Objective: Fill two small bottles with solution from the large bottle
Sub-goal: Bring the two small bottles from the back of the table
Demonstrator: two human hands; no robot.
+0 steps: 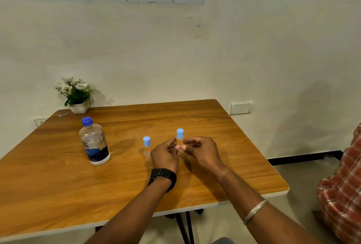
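Seen from the head camera, the wooden table [195, 118] carries all three task bottles, every one upright and capped. The large bottle [94, 143], partly filled with clear liquid under a dark blue cap, stands at about ten o'clock from the hands, well apart from them. The first small bottle [147, 149] stands just beside the left hand [165, 156], at its nine o'clock, untouched. The second small bottle [180, 139] rises at twelve o'clock between the two hands, its long axis vertical and its light blue cap clear above the knuckles. Both hands are curled, fingertips drawn together around its lower body; the left hand and the right hand [201, 151] seem to pinch it from either side, though the contact itself is partly hidden, so a firm grip is a judgement. Neither hand is on the cap. Both are equally near this bottle, while the left is the nearer one to the large bottle. Uncapping looks like the likely next step. A flower pot [79, 105] sits at the far left corner.
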